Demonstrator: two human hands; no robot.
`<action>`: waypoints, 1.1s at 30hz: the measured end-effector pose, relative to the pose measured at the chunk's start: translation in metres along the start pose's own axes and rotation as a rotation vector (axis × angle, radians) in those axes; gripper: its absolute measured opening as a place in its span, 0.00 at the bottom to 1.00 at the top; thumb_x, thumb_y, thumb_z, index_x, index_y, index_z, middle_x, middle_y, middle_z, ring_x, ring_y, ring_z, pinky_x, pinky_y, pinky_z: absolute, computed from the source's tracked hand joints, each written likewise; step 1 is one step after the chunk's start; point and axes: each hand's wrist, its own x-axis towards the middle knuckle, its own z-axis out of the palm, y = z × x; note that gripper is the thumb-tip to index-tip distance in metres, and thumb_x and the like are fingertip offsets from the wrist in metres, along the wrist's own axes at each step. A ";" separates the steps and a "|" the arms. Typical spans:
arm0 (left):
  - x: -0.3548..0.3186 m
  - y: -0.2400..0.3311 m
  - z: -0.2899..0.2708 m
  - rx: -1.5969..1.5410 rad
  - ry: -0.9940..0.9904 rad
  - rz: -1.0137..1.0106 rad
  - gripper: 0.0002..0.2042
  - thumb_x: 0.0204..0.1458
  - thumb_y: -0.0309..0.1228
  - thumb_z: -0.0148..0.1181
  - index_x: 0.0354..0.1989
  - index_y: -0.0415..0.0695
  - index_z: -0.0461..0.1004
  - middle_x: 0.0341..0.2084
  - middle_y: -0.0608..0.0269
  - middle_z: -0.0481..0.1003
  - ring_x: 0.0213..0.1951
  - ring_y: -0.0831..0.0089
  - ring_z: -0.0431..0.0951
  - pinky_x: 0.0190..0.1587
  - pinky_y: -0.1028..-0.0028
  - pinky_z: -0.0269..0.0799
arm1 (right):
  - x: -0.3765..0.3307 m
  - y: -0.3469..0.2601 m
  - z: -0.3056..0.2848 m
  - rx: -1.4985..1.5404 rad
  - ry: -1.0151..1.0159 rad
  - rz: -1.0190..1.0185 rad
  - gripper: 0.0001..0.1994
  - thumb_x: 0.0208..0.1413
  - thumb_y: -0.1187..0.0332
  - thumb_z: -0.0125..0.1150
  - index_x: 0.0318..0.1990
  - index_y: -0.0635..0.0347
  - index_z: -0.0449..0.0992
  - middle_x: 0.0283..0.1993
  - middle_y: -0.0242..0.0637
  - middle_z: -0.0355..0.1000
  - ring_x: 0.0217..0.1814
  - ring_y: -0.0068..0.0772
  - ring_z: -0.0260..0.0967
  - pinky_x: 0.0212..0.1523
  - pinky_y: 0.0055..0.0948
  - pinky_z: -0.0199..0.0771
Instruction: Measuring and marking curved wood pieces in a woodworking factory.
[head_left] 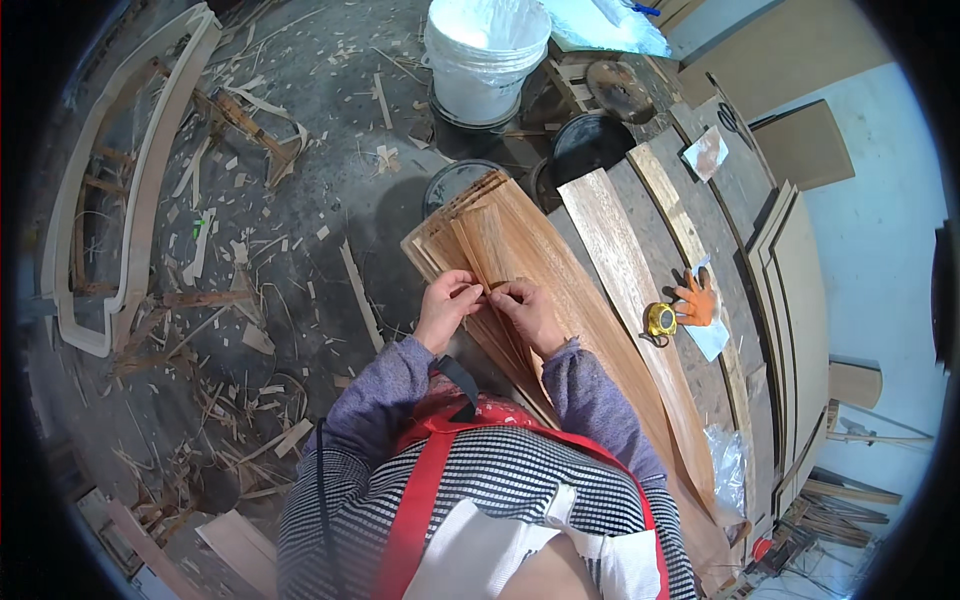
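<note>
My left hand [448, 308] and my right hand [530, 314] meet close together in front of my body, fingertips nearly touching. Both are closed in a pinch at the edge of a narrow reddish-brown wood veneer strip [486, 235]. The exact grip is partly hidden by the fingers. Under and beside the strip lies a stack of long brown veneer sheets [560, 270], its far ends uneven and layered. The sheets run from beyond my hands back toward my right side, passing under my right forearm.
Right of the stack are a paler veneer sheet [618, 240], a yellow tape measure [659, 319] and an orange glove [697, 298]. White buckets [480, 70] stand ahead. A curved wooden frame [150, 150] stands at left, with wood scraps [240, 410] over the floor.
</note>
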 end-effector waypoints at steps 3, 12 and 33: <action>0.002 -0.004 -0.002 -0.006 -0.047 0.003 0.12 0.56 0.27 0.55 0.46 0.36 0.68 0.38 0.60 0.74 0.39 0.75 0.75 0.41 0.76 0.74 | -0.004 -0.013 -0.003 -0.001 -0.023 -0.069 0.06 0.50 0.70 0.62 0.31 0.64 0.79 0.34 0.42 0.75 0.38 0.34 0.72 0.41 0.31 0.70; -0.016 -0.016 0.009 -0.083 0.063 0.070 0.24 0.61 0.29 0.48 0.64 0.43 0.50 0.51 0.55 0.67 0.50 0.64 0.72 0.54 0.63 0.68 | -0.065 0.013 -0.138 -0.149 0.604 -0.137 0.16 0.50 0.74 0.59 0.48 0.64 0.71 0.47 0.47 0.70 0.44 0.42 0.71 0.49 0.35 0.70; -0.015 -0.031 0.035 0.507 0.048 0.084 0.10 0.57 0.32 0.54 0.45 0.46 0.75 0.35 0.72 0.73 0.36 0.81 0.72 0.36 0.77 0.69 | -0.155 0.075 -0.243 0.526 0.458 -0.069 0.25 0.53 0.53 0.57 0.54 0.57 0.63 0.56 0.45 0.65 0.52 0.51 0.68 0.44 0.43 0.73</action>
